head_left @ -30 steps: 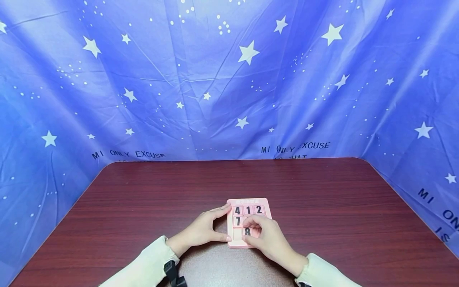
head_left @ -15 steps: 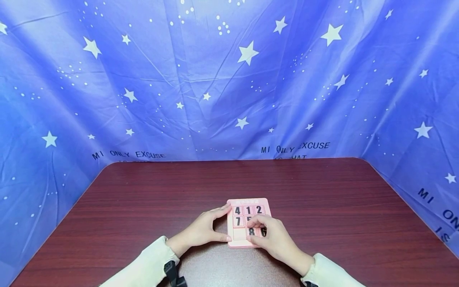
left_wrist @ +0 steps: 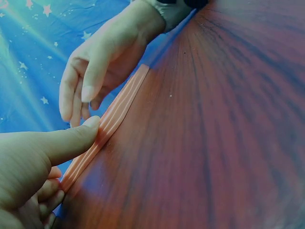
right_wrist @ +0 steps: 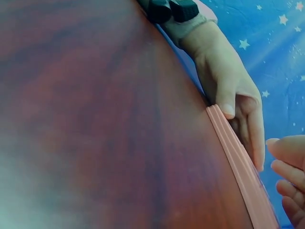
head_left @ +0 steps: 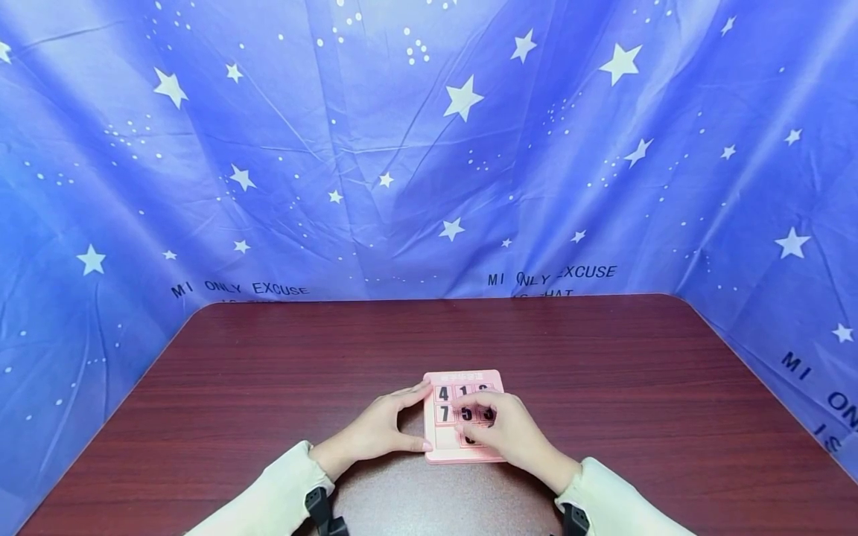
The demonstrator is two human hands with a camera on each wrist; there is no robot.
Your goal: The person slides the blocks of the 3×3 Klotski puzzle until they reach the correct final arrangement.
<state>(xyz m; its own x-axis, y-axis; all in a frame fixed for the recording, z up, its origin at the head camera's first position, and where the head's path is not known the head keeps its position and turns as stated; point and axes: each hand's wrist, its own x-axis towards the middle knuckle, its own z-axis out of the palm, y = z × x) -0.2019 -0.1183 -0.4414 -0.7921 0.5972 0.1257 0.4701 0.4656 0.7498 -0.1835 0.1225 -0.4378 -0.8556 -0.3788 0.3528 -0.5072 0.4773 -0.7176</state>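
A pink number slide puzzle (head_left: 447, 438) lies flat on the table, a bare slot at its lower left. Tiles 4, 1, 7 and 5 show; the 8 tile (head_left: 470, 439) is partly covered and the 6 is hidden. My left hand (head_left: 375, 432) grips the puzzle's left side, thumb at the near corner and fingers at the far one. Over the right part hovers my right hand (head_left: 519, 435), thumb and fingers apart with nothing between them. In the left wrist view, the left thumb (left_wrist: 78, 143) touches the puzzle's edge (left_wrist: 119, 107), seen side-on. The right wrist view shows a gap between right hand (right_wrist: 290, 174) and puzzle.
The dark red wood-grain table (head_left: 302, 350) spreads around the puzzle. A blue curtain (head_left: 375, 149) with white stars hangs behind and along both sides. A black wrist device (head_left: 325, 512) is strapped at the left sleeve.
The 8 tile slid right along the bottom row, widening the bare slot at lower left. My right hand then lifted and moved slightly away from me. The left hand stays put.
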